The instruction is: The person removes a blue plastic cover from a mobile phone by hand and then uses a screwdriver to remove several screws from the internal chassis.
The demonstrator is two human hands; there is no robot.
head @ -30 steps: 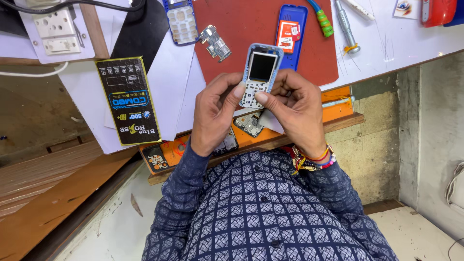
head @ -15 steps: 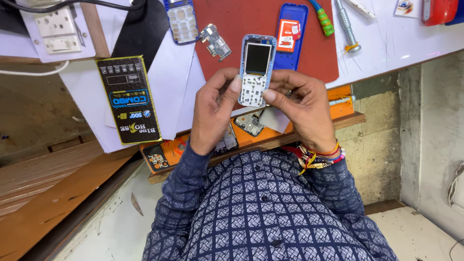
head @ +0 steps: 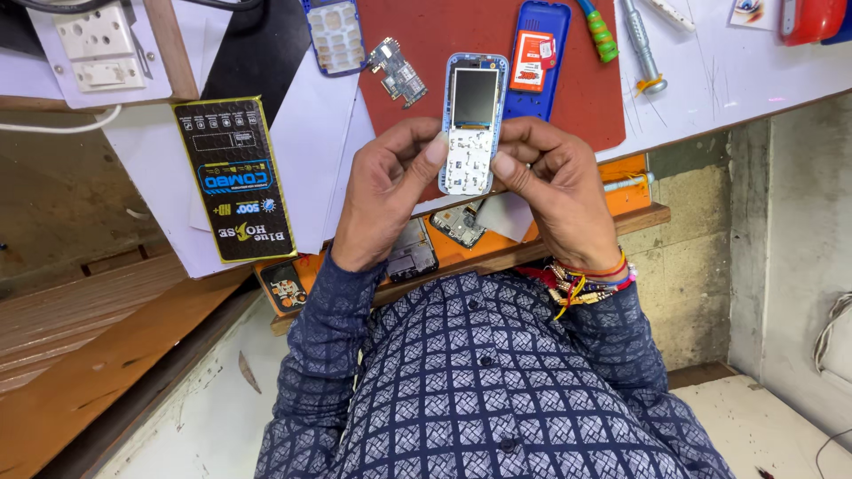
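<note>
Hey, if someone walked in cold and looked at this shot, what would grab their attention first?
First, the small keypad phone with a blue frame, held upright at centre between the left hand and right hand, thumbs on its keypad. Behind it lies a red mat carrying a blue phone back cover and a loose circuit board. To the left, a black and yellow box rests on white paper.

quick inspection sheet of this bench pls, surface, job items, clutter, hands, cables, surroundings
surface: white bench top with a red mat
job's things: keypad phone, casing open, screen dark
clutter: circuit board, keypad frame, blue back cover, green-handled screwdriver, black packet
hands: left hand and right hand pinch the phone's lower half
cables: white cable under the switch board
surroundings: wooden planks at one side, concrete wall at the other
</note>
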